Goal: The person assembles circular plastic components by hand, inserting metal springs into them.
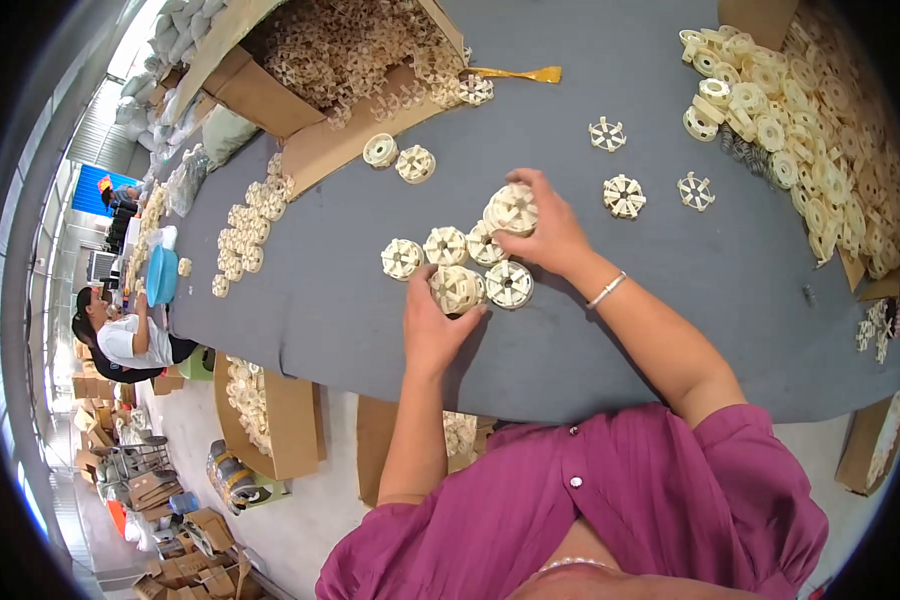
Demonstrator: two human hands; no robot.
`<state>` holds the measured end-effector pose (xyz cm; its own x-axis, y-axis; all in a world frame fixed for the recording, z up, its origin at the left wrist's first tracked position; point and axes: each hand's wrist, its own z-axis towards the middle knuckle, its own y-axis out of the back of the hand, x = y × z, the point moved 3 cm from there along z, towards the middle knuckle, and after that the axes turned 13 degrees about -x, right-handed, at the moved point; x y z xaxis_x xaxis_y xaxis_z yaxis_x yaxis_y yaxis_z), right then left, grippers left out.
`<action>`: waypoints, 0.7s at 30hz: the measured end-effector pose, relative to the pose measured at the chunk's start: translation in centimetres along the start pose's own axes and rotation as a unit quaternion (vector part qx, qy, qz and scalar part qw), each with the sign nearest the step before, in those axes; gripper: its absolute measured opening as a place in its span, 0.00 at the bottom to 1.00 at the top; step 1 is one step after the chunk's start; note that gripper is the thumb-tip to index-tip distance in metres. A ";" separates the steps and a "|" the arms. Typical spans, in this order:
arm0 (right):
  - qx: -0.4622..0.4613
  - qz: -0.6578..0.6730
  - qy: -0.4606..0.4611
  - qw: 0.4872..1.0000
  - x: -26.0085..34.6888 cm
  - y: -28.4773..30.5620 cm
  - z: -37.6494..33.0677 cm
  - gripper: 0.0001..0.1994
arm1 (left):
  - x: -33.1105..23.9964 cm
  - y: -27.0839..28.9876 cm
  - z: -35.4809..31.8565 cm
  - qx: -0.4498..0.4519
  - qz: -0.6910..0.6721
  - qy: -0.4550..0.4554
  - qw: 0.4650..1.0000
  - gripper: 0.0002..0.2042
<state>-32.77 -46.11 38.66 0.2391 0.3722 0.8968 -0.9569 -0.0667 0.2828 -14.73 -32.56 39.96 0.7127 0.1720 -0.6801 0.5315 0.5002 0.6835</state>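
Observation:
My left hand (pixel 440 322) is closed round a cream plastic spoked wheel (pixel 457 288) at the near side of a small cluster. Farther right, my right hand (pixel 552 232) grips another cream plastic wheel (pixel 513 208), blurred a little, between thumb and fingers. Between and beside the hands, similar spoked wheels stand on the grey table: one at the left (pixel 402 259), one in the middle (pixel 445 245), one partly under the right hand's wheel (pixel 484 246), and one with a dark centre (pixel 508 285). The undersides of both held wheels are hidden.
An open cardboard box (pixel 260 95) spills small cream star-shaped clips at the back left. Cream rings (pixel 780 110) are heaped at the right, beside metal springs (pixel 745 155). Loose star clips (pixel 606 134) and grouped wheels (pixel 245 235) lie about. A person (pixel 135 335) works at far left.

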 end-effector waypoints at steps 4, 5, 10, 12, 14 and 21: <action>-0.019 0.004 0.103 0.994 1.9 1.0 -4.3 0.36 | 1.1 -1.1 -0.3 -0.015 0.038 -0.035 0.999 0.36; -0.001 -0.050 0.175 0.983 2.1 0.7 -5.6 0.36 | 1.2 -1.1 -0.4 -0.024 0.030 -0.036 0.999 0.36; 0.042 -0.017 0.104 0.994 1.6 0.5 -6.5 0.38 | 1.5 -0.2 -1.0 -0.020 -0.072 0.084 0.994 0.36; 0.041 0.008 0.067 0.997 2.4 1.0 -7.0 0.39 | 3.5 1.6 -2.6 -0.030 -0.206 0.136 0.969 0.35; 0.067 0.060 -0.053 0.994 3.0 1.4 -7.7 0.42 | 6.2 4.6 -4.8 -0.072 -0.391 0.185 0.899 0.33; 0.289 0.259 -0.130 0.913 5.2 -1.4 -13.2 0.53 | 24.1 14.0 -16.5 -0.350 -0.346 0.368 0.789 0.26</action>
<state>-32.36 -31.87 38.39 -0.1169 -0.0752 0.9903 -0.7243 -0.6758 -0.1368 2.35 -7.40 28.74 -0.2337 -0.0304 -0.9718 0.1097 0.9923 -0.0574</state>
